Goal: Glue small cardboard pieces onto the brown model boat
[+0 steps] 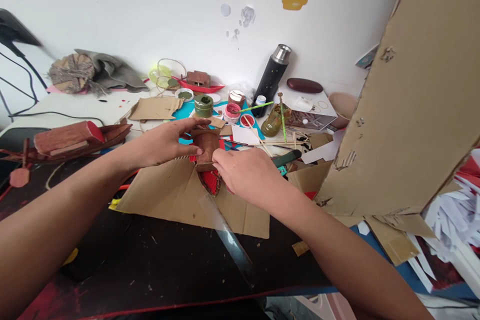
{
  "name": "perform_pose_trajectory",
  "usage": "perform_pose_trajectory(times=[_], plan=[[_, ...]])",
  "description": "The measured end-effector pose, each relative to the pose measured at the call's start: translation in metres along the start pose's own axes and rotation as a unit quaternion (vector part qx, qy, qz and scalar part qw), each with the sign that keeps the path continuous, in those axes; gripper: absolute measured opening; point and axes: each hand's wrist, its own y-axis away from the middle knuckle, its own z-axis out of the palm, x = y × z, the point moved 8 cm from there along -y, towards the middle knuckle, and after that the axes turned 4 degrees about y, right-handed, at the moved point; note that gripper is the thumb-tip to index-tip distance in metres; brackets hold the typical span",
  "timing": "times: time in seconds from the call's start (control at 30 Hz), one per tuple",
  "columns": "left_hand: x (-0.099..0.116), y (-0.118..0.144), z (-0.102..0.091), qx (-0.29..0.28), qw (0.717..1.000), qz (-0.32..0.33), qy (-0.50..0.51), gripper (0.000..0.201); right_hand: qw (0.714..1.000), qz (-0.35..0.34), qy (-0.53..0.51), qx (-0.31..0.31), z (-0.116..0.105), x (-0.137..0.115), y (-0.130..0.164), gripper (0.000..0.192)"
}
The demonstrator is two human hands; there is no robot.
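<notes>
From the head view, both hands are meeting over the middle of the table [157, 265], right on a small brown model piece [206, 146] that is sitting atop a red ribbed boat hull [211, 181] on a sheet of cardboard [165, 195]. The left hand [165, 144] is cupping the brown piece from the side, fingers curled loosely around it, thumb stretching over the top. The right hand [245, 174] is pinching at its lower edge, fingertips closed against it. It looks like a fitting step, the piece being seated or pressed onto the hull; any next move is calling for a steady hold and careful lining up. A metal ruler [227, 237] is lying just in front of the hull. Behind, paint pots [203, 105], a black flask [270, 80] and a finished wooden boat [71, 139] are crowding the table, and a big cardboard panel [408, 105] is leaning in at the right.
</notes>
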Motion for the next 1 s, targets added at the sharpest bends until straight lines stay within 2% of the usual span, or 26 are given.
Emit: perform_pose_trajectory(times=[0.37,0.57,0.7,0.8,1.0], plan=[[-0.003,0.003,0.001,-0.005,1.0,0.004,-0.011,0.087,0.999,0.035,-0.027,0.028,0.009,0.006,-0.002,0.025],[0.003,0.011,0.0,-0.021,0.999,0.012,0.023,0.099,0.999,0.02,-0.026,0.029,0.008,0.003,-0.002,0.023],[0.001,0.016,0.003,-0.005,1.0,0.0,-0.005,0.107,0.999,0.024,-0.033,0.023,0.007,0.004,-0.002,0.021],[-0.004,0.018,0.005,0.012,1.0,-0.012,-0.021,0.107,0.998,0.03,-0.052,0.02,0.006,0.004,-0.001,0.02],[-0.007,0.021,0.008,-0.011,0.999,-0.03,-0.027,0.109,0.99,0.05,-0.128,0.023,0.011,0.009,0.0,0.02]])
